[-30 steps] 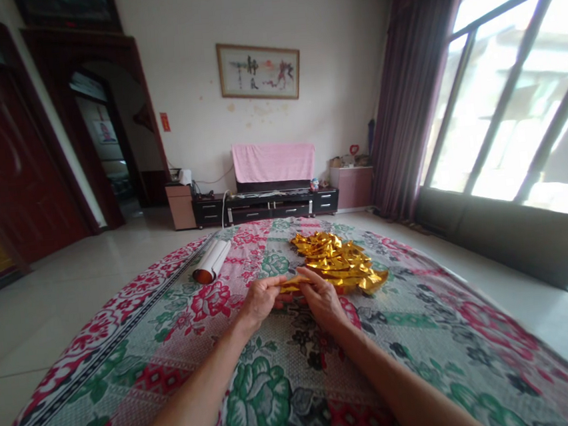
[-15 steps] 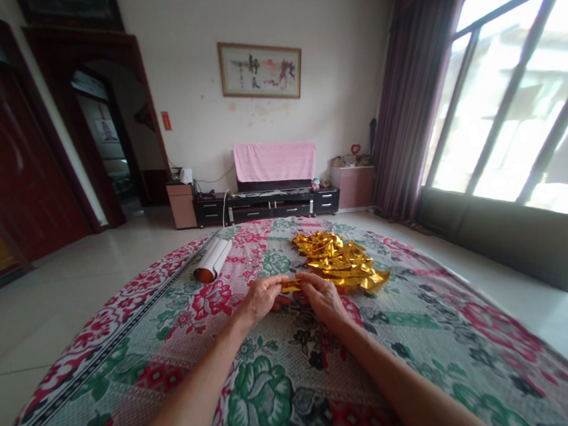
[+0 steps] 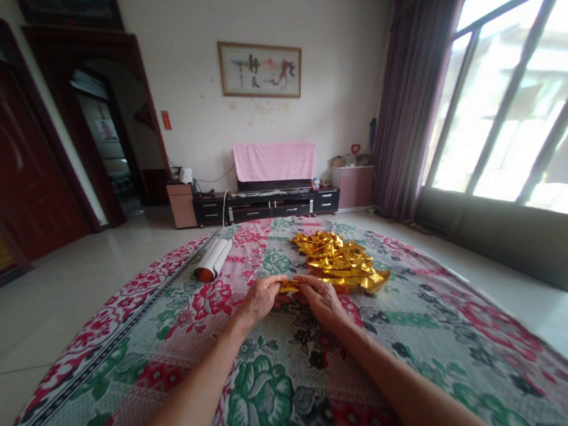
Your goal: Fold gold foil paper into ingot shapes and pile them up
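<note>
Between my hands is a narrow folded piece of gold foil paper [image 3: 290, 285], held just above the flowered cloth. My left hand [image 3: 263, 298] pinches its left end between thumb and fingers. At the other end my right hand [image 3: 321, 298] has its fingers closed on the strip. Most of the piece is hidden by my fingers. Just beyond my right hand lies a heap of folded gold foil shapes [image 3: 341, 261], shiny and pointed at the ends.
A white roll [image 3: 213, 260] with an orange-brown inside lies on the cloth to the left. The flowered tablecloth [image 3: 180, 384] covers the round-edged surface. Farther off are a low black cabinet [image 3: 254, 214] and a pink towel [image 3: 275, 160]; a window [image 3: 514, 97] is at right.
Both hands have shifted very slightly, with the gold foil piece still pinched between them. The foil heap and the white roll have stayed in place.
</note>
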Demonstrator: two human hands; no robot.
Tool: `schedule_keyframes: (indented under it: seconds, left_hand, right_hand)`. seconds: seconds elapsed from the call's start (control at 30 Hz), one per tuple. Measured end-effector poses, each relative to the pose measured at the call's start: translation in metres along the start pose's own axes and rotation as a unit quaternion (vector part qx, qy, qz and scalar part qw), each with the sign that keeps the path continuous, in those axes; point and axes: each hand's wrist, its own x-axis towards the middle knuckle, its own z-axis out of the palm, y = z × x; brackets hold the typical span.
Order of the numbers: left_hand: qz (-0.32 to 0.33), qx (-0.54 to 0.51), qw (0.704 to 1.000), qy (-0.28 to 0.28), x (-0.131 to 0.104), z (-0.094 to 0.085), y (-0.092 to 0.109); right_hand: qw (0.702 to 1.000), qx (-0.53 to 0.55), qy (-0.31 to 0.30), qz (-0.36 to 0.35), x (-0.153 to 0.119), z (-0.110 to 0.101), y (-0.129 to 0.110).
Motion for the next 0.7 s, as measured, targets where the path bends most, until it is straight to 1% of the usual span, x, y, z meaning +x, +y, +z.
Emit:
schedule_keyframes:
  seconds: [0.07, 0.23, 0.33, 0.47, 0.6, 0.7]
  left_hand:
    - [-0.001, -0.001, 1.000, 0.009, 0.0003, 0.0009, 0.0005]
    - [0.005, 0.019, 1.000, 0.018, 0.0011, 0.0042, 0.0008]
    - [0.005, 0.023, 0.999, 0.028, 0.0024, 0.0050, -0.0013]
    - [0.020, 0.035, 0.999, 0.023, 0.0043, 0.0047, -0.0055]
    - [0.019, 0.036, 0.999, 0.029, 0.0045, 0.0054, -0.0054]
    - [0.011, 0.032, 0.999, 0.037, 0.0052, 0.0063, -0.0042]
  right_hand:
    - [1.000, -0.009, -0.007, -0.008, 0.0004, -0.0002, 0.0012]
    - [1.000, -0.008, 0.017, 0.001, 0.0020, 0.0017, 0.0028]
    - [1.000, -0.016, 0.017, -0.004, 0.0035, 0.0027, 0.0055]
    - [0.999, -0.038, 0.017, -0.019, 0.0048, 0.0025, 0.0091]
    - [0.999, -0.044, 0.021, -0.023, 0.0041, 0.0024, 0.0076]
    - [0.998, -0.049, 0.037, -0.016, 0.0030, 0.0029, 0.0051]
